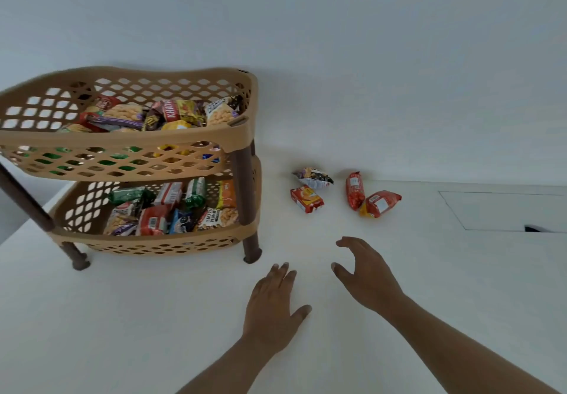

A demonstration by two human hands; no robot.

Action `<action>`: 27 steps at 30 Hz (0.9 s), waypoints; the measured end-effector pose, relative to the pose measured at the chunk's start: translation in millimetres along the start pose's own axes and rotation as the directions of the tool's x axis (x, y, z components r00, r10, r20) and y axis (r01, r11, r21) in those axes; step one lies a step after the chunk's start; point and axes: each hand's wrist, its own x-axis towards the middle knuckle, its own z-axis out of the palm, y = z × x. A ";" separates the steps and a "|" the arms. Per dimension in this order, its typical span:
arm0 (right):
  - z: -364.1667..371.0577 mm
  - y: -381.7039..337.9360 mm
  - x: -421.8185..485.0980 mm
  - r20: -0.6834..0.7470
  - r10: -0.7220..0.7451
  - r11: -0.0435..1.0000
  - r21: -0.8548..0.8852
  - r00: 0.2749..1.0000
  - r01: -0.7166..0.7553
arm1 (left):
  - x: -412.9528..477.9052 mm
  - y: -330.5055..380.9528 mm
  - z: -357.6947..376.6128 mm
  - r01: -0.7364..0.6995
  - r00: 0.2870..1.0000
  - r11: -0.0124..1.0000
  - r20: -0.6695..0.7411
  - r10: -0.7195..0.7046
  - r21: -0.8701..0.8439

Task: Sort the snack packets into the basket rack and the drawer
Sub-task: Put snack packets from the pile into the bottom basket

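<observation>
A tan two-tier basket rack (pixel 129 154) with brown legs stands on the white counter at the left; both tiers hold several snack packets. To its right, near the wall, lie loose packets: a crumpled white-and-dark packet (pixel 313 177), a red-and-yellow packet (pixel 306 198), an upright red packet (pixel 355 190) and a tilted red packet (pixel 380 204). My left hand (pixel 273 310) rests flat on the counter with fingers apart. In front of the loose packets hovers my right hand (pixel 366 274), fingers curled and apart, holding nothing.
A flush rectangular panel (pixel 503 209) with a dark notch at its lower edge is set into the counter at the right. A plain white wall runs along the back. The counter's left edge drops off behind the rack.
</observation>
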 end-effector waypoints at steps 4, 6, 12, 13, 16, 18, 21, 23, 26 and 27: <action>-7.6 16.4 24.8 0.017 0.018 0.999 0.039 1.000 -0.019 | 9.8 -1.8 14.6 0.021 0.999 0.995 0.032 -0.024 0.094; -9.5 23.7 39.2 0.023 0.021 0.998 0.051 1.000 -0.022 | 12.1 -2.1 19.9 0.024 1.000 0.991 0.011 -0.026 0.131; -24.6 38.4 113.4 -0.100 0.038 0.999 -0.019 0.994 -0.040 | 12.4 -2.9 24.3 0.040 0.998 0.990 -0.045 -0.034 0.136; -29.4 39.3 130.1 -0.126 0.042 0.997 -0.060 0.991 -0.050 | 12.7 -2.9 23.4 0.041 0.998 0.990 -0.045 -0.035 0.136; -43.4 39.1 176.6 -0.171 0.098 0.982 -0.141 0.980 -0.123 | 12.5 -2.0 22.3 0.041 0.998 0.991 -0.045 -0.035 0.127; -49.1 40.8 199.4 -0.166 0.170 0.964 -0.177 0.971 -0.199 | 12.3 -1.9 22.5 0.046 0.998 0.992 -0.046 -0.041 0.120; -52.8 43.3 223.2 -0.139 0.283 0.932 -0.192 0.949 -0.306 | 12.8 -2.2 24.2 0.046 0.998 0.992 -0.048 -0.040 0.120; -51.3 43.5 234.0 -0.104 0.330 0.918 -0.194 0.938 -0.345 | 13.4 -2.1 23.9 0.040 0.998 0.993 -0.056 -0.034 0.113; -42.7 48.1 242.6 -0.052 0.351 0.903 -0.245 0.935 -0.353 | 13.5 -1.8 22.6 0.042 0.998 0.992 -0.052 -0.036 0.116; -38.7 50.7 244.2 -0.042 0.351 0.898 -0.267 0.936 -0.349 | 13.7 -1.5 22.0 0.043 0.998 0.992 -0.051 -0.037 0.115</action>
